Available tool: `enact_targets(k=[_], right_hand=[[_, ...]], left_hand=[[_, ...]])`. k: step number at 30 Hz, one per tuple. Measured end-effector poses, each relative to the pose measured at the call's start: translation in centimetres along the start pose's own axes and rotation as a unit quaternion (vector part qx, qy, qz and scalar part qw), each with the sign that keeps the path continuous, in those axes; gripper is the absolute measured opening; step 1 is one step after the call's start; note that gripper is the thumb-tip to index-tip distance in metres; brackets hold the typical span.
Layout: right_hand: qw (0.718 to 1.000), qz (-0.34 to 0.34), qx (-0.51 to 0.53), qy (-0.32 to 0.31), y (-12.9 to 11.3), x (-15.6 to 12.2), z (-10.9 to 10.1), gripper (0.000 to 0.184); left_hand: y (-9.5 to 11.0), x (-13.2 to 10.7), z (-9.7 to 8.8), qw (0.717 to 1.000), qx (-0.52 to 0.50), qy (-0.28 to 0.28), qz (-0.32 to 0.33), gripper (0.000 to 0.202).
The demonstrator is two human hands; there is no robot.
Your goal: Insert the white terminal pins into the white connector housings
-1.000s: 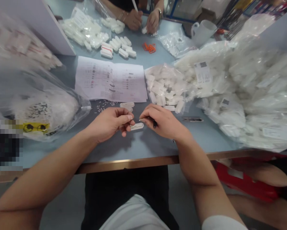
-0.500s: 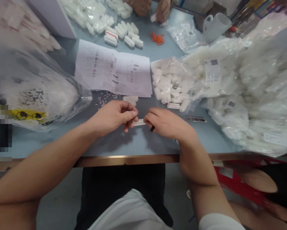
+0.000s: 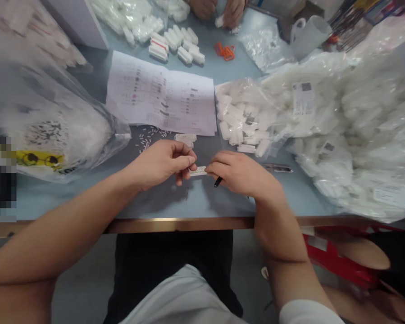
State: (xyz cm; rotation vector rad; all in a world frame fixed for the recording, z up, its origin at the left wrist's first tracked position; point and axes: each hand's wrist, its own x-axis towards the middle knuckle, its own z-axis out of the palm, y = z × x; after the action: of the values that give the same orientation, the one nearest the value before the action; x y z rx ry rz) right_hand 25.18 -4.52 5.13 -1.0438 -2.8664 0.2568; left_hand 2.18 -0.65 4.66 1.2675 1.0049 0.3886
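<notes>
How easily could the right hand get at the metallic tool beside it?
Probably yes: nothing visible lies between the right hand and the metallic tool, though the dark item it holds might hinder.

Right hand (image 3: 240,173) now at strip's end (image 3: 202,170)

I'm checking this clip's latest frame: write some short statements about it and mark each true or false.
1. A white strip shows between the left hand and the right hand. True.
2. A black stick pokes out of the left hand. False: the black stick pokes out of the right hand.
3. Orange pieces lie beyond the printed paper. True.
4. The mug is red. False: the mug is whitish.
</notes>
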Motion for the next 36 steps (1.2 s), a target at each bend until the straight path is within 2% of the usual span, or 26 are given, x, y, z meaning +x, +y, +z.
enact_targets(k=[3, 8, 10, 12, 14, 17, 20, 24, 30, 36], right_hand=[[1.0, -0.004, 0.009, 0.01, 0.3, -0.3, 0.0, 0.02], [0.998, -0.043, -0.039, -0.027, 0.5, -0.4, 0.0, 0.019], [0.998, -0.047, -0.046, -0.024, 0.5, -0.4, 0.0, 0.017], [0.999, -0.037, -0.031, 0.01, 0.5, -0.4, 0.0, 0.018], [0.997, -0.006, -0.007, 0.077, 0.5, -0.4, 0.1, 0.02], [0.982, 0.053, 0.022, 0.181, 0.3, -0.2, 0.5, 0.021], [0.969, 0.065, 0.034, 0.236, -0.1, 0.3, 1.2, 0.02], [0.96, 0.05, 0.045, 0.272, -0.9, 1.0, 2.0, 0.013], [0.947, 0.072, 0.067, 0.307, -1.5, 1.3, 2.5, 0.012], [0.942, 0.083, 0.09, 0.312, -1.5, 1.4, 2.7, 0.011]], left_hand=[[0.0, 0.0, 0.0, 1.0, 0.001, 0.004, 0.001, 0.004], [-0.1, 0.0, 0.1, 1.0, -0.012, 0.006, 0.004, 0.005], [-0.2, 0.0, 0.1, 1.0, -0.018, 0.006, 0.003, 0.006], [-0.3, 0.0, 0.1, 0.999, -0.037, 0.009, -0.001, 0.007], [-0.3, 0.1, 0.2, 0.998, -0.063, 0.013, -0.009, 0.009], [-0.4, 0.2, 0.4, 0.995, -0.093, 0.016, -0.016, 0.012], [-0.3, 0.2, 0.7, 0.991, -0.127, 0.009, -0.027, 0.013], [-0.1, 0.1, 1.1, 0.986, -0.161, 0.003, -0.04, 0.014], [-0.4, 0.0, 1.2, 0.987, -0.155, -0.014, -0.03, 0.02], [-1.0, 0.0, 0.9, 0.987, -0.155, -0.04, 0.002, 0.026]])
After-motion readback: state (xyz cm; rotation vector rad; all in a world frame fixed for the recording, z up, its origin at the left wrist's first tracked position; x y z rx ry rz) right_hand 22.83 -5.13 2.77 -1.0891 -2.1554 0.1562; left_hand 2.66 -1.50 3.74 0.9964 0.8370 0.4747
